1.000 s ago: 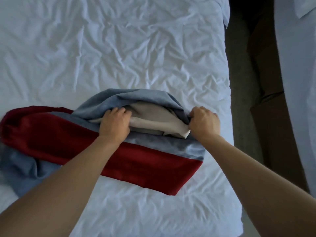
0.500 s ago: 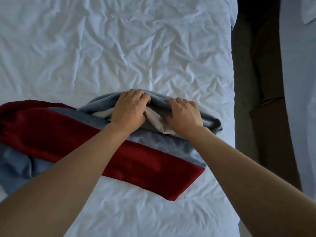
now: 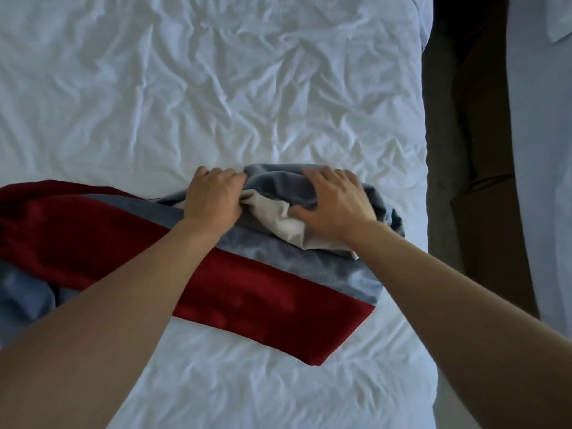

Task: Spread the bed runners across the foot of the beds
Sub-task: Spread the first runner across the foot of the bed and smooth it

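Note:
A bed runner (image 3: pixel 253 292) with a dark red band, grey-blue borders and a beige lining lies crumpled across the white bed (image 3: pixel 216 88). Its right end is bunched into a folded heap showing the beige underside. My left hand (image 3: pixel 213 199) grips the bunched fabric at the heap's left side, fingers curled into it. My right hand (image 3: pixel 335 202) lies over the grey-blue fold on the heap's right, fingers spread and bent over it, thumb against the beige lining. The runner's left part runs off the frame's left edge.
The bed's wrinkled white sheet fills most of the view. A dark floor gap (image 3: pixel 464 150) runs along the bed's right edge. A second bed (image 3: pixel 544 150) with white bedding stands beyond the gap at the far right.
My right hand has moved from the runner's right corner onto the top of the bunched fold. Both hands have shifted farther up the bed, gathering the heap tighter.

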Tool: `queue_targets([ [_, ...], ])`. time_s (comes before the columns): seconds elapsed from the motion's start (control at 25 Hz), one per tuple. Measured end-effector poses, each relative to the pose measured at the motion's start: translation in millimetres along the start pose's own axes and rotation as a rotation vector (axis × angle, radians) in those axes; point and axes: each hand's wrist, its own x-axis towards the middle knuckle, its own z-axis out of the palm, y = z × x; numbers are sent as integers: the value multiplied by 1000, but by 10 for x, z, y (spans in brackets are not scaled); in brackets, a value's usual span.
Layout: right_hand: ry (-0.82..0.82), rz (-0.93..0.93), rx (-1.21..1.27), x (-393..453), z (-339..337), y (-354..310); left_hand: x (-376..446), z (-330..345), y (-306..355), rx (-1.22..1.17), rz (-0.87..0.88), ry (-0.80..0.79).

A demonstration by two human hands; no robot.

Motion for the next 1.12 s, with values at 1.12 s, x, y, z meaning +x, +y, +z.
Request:
queue_targets([
  [1.12,202,-141,-99,-181,-111,147,349,17,589,-113,210,209],
])
